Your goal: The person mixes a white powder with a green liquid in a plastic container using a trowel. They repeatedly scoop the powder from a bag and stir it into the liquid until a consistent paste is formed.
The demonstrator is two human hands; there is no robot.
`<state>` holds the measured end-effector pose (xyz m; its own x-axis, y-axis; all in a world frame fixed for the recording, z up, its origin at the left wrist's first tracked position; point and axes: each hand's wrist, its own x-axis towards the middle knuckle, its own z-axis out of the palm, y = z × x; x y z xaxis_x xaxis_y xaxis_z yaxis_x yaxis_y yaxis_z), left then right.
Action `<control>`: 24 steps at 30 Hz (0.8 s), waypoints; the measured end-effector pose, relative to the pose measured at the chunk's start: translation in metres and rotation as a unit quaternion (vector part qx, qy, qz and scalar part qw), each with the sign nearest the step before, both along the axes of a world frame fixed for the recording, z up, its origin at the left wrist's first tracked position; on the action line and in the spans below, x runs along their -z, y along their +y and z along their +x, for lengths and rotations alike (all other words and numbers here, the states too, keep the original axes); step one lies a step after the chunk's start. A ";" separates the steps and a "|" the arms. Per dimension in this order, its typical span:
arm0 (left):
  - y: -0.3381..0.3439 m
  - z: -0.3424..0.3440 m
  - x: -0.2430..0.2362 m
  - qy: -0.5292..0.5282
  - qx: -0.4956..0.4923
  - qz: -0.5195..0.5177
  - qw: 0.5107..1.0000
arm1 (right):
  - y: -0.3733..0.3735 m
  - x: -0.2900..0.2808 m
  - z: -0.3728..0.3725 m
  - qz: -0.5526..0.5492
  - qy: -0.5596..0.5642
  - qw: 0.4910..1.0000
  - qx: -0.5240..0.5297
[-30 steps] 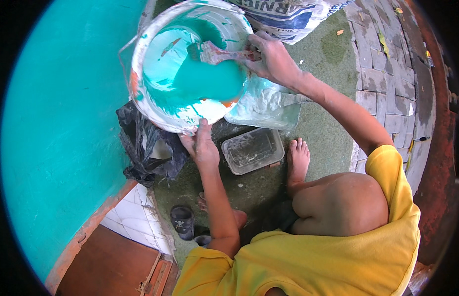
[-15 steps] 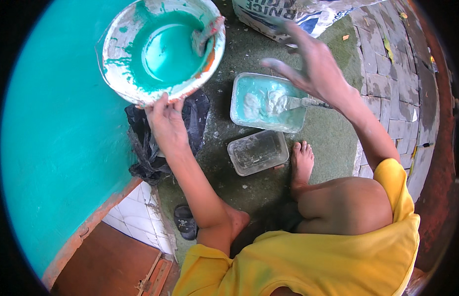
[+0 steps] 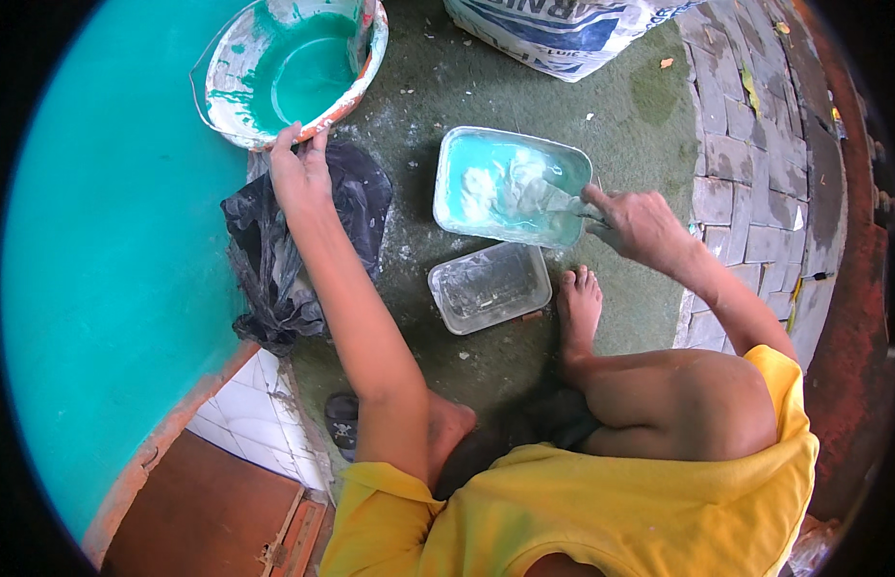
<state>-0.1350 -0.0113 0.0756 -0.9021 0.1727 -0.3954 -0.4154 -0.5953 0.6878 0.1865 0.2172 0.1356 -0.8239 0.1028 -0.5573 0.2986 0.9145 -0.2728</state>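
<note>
My left hand point(image 3: 301, 175) is closed on the near rim of a paint bucket point(image 3: 226, 72), which has a wire handle and green paint inside. A paint-smeared brush or stick point(image 3: 361, 40) leans against the bucket's inner right side. My right hand point(image 3: 644, 228) grips the handle of a putty knife point(image 3: 561, 202). Its blade rests in a rectangular plastic tub point(image 3: 441, 183) that holds turquoise paint and lumps of white paste point(image 3: 510, 180). The fingers partly hide the knife's handle.
A second clear tub point(image 3: 491, 288), smeared white, lies nearer me. A crumpled black plastic bag point(image 3: 274, 231) sits below the bucket beside the turquoise wall point(image 3: 120, 250). A white sack point(image 3: 553, 38) stands at the far side. My bare foot point(image 3: 580, 308) is near the tubs; a dark sandal point(image 3: 341, 423) lies left.
My right hand has come down from above the tub and taken hold of the putty knife. The bucket, still in my left hand, appears farther up and left, partly because the view shifted.
</note>
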 end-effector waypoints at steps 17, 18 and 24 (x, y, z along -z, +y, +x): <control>-0.008 0.160 0.033 0.116 0.277 -0.390 0.871 | -0.022 0.013 -0.023 0.013 0.172 0.983 0.063; -0.005 0.163 0.035 0.118 0.273 -0.380 0.876 | -0.024 0.020 -0.025 0.019 0.178 0.982 0.054; -0.004 0.164 0.041 0.145 0.259 -0.396 0.869 | -0.031 0.033 -0.024 0.062 0.172 0.978 -0.099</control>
